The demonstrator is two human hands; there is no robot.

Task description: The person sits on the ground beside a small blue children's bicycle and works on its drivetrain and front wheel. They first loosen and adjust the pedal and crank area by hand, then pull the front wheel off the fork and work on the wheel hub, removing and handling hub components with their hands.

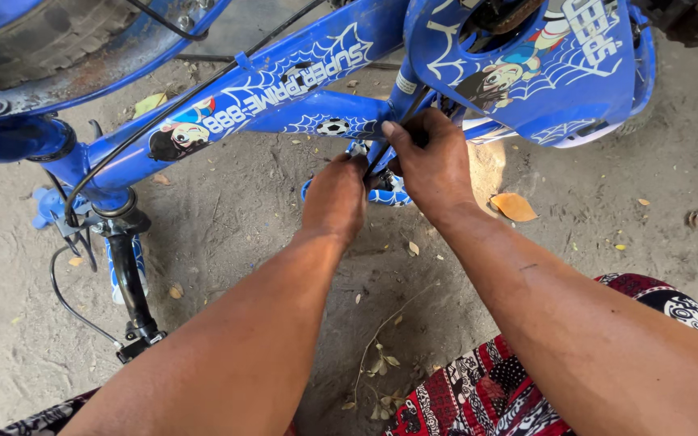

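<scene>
Cable point(203, 87), thin, black and smooth, runs along the glossy blue tube of an upside-down child's bike frame point(284, 89) and drops to the middle of the view, where both hands meet on it. The left hand point(334, 196) is curled narrow, knuckles up, its fingertips pressed to the cable's lower end just under the frame. The right hand point(432, 160) is closed in a pinch on the same cable a little higher, thumb pointing up against a round blue tube. The two hands touch each other.

The frame is painted metal with white web lines and cartoon stickers. A moulded blue plastic chain guard point(543, 73), broad and curved, sits just right of the right hand. At the left, a knobbly grey rubber tyre point(34, 36) lies inside a blue mudguard, and a black handlebar stem point(127, 274) with a brake lever hangs down to the ground point(228, 210).

That ground is dry, grainy grey dirt strewn with twigs and small dead leaves; a larger orange leaf point(514, 207) lies near the right wrist. Red, black and white patterned cloth point(478, 387) covers the person's knees at the bottom edge.
</scene>
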